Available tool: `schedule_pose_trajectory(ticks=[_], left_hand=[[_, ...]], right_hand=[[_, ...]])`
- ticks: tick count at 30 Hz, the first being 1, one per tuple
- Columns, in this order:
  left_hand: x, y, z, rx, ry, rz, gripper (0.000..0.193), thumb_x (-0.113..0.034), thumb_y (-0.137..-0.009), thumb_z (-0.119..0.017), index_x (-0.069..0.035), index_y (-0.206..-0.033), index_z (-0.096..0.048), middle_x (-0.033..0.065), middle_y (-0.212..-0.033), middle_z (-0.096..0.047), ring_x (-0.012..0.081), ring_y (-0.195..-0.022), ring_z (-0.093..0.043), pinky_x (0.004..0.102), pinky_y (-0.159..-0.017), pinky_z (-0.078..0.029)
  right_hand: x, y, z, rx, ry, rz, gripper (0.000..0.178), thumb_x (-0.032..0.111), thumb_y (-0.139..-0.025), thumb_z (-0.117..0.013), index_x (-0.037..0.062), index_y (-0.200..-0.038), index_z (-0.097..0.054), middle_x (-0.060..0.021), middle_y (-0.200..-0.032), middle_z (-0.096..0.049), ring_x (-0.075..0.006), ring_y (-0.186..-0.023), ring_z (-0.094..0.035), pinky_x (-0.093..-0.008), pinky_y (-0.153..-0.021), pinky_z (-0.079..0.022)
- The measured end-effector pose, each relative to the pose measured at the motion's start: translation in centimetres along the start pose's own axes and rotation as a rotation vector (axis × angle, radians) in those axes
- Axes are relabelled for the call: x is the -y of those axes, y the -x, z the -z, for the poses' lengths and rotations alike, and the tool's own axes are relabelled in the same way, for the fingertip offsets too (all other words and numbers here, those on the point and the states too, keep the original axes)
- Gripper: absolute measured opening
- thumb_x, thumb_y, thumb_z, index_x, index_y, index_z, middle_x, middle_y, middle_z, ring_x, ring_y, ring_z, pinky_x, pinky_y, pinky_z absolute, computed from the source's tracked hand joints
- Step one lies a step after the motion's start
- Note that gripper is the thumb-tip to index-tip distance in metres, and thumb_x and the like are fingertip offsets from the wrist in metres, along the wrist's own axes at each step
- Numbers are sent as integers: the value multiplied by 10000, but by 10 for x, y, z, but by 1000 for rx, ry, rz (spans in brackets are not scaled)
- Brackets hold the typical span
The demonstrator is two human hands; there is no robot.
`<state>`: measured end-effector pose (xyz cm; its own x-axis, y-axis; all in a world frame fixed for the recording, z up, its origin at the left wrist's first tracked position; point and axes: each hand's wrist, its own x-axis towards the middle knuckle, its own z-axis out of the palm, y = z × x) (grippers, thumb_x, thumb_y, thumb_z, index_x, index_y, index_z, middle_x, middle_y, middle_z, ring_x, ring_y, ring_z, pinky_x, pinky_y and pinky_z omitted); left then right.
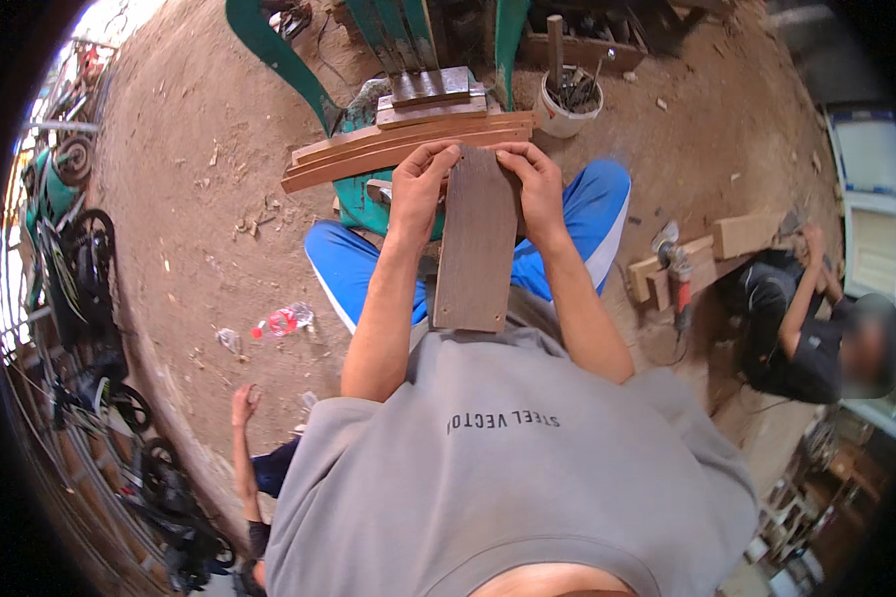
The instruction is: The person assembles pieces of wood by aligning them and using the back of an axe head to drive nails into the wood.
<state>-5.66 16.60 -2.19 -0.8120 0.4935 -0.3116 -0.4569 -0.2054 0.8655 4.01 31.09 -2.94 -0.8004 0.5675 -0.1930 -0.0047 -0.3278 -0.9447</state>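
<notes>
Between my two hands a flat brown wooden board [478, 239] reaches from my fingertips back to the front of my shirt. My left hand [423, 189] is closed on the board's far left corner. At the far right corner, my right hand [536, 187] pinches the same board. Small dark holes show near its ends. Just past my hands, several reddish-brown wooden strips [408, 149] lie across a green plastic chair [353, 199]. Shorter wood blocks [431, 98] are stacked on the seat behind the strips.
A white bucket of tools [567, 104] stands right of the chair. On the right, an angle grinder [679, 279] rests by wooden pieces, near a seated person [791, 318]. Another person's arm [244, 438] shows lower left, by a plastic bottle [284, 320]. Bicycles [90, 259] line the left.
</notes>
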Motion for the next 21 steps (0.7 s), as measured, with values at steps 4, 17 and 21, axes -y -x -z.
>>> schedule_pose_trajectory(ticks=[4, 17, 21], left_hand=[[4, -4, -1, -7, -71, -38, 217, -172, -966, -736, -19, -1119, -749, 19, -996, -737, 78, -897, -664, 234, -788, -528], [-15, -10, 15, 110, -349, -176, 276, -226, -932, -756, 3, -1086, -771, 69, -991, -765, 114, -946, -676, 281, -859, -536], [-23, -20, 19, 203, -355, -142, 279, -231, -932, -755, 0, -1088, -772, 71, -1005, -768, 115, -957, -678, 282, -866, -535]], right_hand=[[-1, 2, 0, -11, 13, 57, 139, 107, -985, -647, 8, -1048, -722, -32, -996, -728, -96, -916, -644, -256, -836, -501], [31, 11, -3, 173, 511, 229, 168, 133, -1006, -663, -34, -1026, -664, -118, -1158, -737, -147, -1071, -665, -339, -939, -540], [38, 2, -6, 184, 612, 174, 251, 189, -984, -723, -52, -944, -663, -120, -1074, -750, -131, -954, -675, -324, -869, -554]])
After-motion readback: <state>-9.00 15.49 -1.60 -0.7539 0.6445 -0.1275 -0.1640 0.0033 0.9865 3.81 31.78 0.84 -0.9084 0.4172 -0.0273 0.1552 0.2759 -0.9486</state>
